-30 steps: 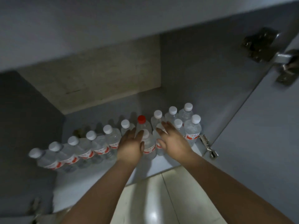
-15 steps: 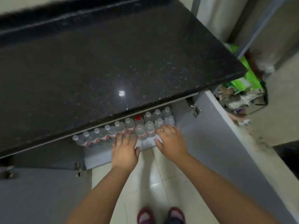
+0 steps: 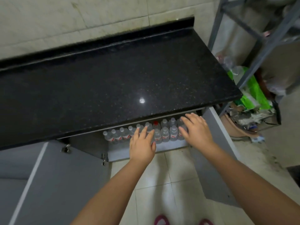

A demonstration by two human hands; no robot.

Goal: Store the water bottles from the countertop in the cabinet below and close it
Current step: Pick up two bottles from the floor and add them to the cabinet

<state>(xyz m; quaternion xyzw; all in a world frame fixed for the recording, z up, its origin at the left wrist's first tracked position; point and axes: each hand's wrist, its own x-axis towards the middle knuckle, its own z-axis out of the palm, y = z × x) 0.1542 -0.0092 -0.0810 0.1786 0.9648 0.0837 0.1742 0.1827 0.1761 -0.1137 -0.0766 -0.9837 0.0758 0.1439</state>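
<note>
Our speckled black granite countertop (image 3: 113, 82) fills most of the view and carries no bottles we can see, so we judge the storing part done. Below it the grey cabinet (image 3: 172, 147) stands open, its left door (image 3: 53, 181) and right door (image 3: 215, 159) both swung out toward us — closing them is what's left. On the cabinet floor the clear plastic water bottles with white caps and red labels (image 3: 165, 133) stand upright, packed touching in rows right at the front edge, probably pushed tight so the doors clear them; one red-capped bottle (image 3: 156, 125) sits in the back row. Our left hand (image 3: 142, 144) hovers in front of the middle of the row, fingers spread and flat, holding nothing. Our right hand (image 3: 195, 129) is likewise splayed and empty, covering the rightmost bottles — whether it touches them we can't tell. Both palms face down, which reads as letting go of the row, well placed to reach outward for the doors.
</note>
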